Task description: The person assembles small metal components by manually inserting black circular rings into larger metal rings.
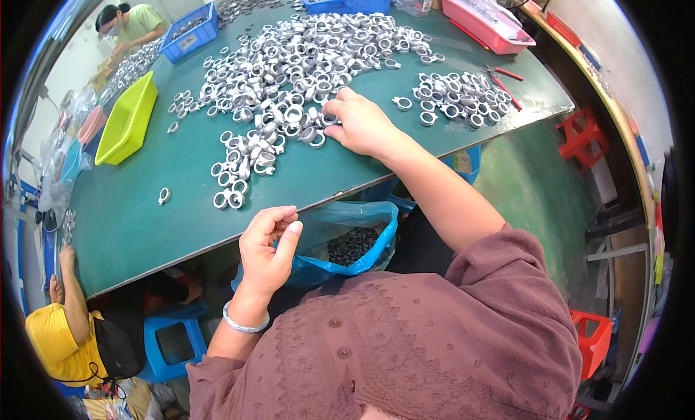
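A big heap of small silver metal rings with little side lugs (293, 112) spreads over the green table (340, 170). At its near right edge my right hand (358, 123) reaches in, with thumb and fingers closing round a silver ring (329, 120). My left hand (269, 248) hovers just off the table's front edge, fingers loosely bent and thumb apart. I see nothing in it, though the inside of its palm is partly hidden. Below it, an opened blue plastic bag (387, 235) holds dark small parts (352, 245).
A smaller ring pile (463, 98) and red-handled pliers (503, 80) lie right. Around the heap stand a yellow-green tray (127, 120), blue trays (190, 33) and a pink tray (485, 22). One person in yellow (61, 344) sits left; another (137, 26) works far left.
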The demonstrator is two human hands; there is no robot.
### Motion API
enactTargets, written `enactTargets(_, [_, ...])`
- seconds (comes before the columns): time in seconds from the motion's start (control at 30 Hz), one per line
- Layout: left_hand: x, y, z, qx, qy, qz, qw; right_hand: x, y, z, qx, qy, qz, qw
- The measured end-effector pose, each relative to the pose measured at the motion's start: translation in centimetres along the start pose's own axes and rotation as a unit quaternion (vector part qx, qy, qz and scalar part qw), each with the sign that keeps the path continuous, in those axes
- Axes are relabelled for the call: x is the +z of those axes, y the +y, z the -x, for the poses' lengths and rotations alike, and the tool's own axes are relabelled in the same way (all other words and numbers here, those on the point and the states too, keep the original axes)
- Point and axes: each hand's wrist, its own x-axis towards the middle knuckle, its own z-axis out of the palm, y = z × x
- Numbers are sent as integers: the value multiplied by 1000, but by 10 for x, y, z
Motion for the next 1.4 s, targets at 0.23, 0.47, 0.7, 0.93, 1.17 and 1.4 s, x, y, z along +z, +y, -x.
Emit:
enactTargets(0.23, [-2, -2, -4, -11, -17, 12, 1000, -2, -17, 20, -58, -4, -19, 998])
enactTargets(0.47, [1, -2, -11, -43, -14, 35, 998, 10, -38, 32, -129, 4, -84, 988])
enactTargets(0.7, [-3, 11, -20, -155, 8, 192, 969, -2, -57, 43, -93, 2, -238, 967])
enactTargets(0.93, [-7, 11, -23, -202, -22, 386, 900, -2, -81, 57, -153, 8, -314, 937])
enactTargets(1.17, [-3, 13, -16, -228, -1, 429, 874, 16, -73, 69, -70, -6, -463, 884])
enactTargets(1.4, [-5, 13, -12, -206, -14, 445, 872, 19, -72, 73, -9, -53, -558, 828])
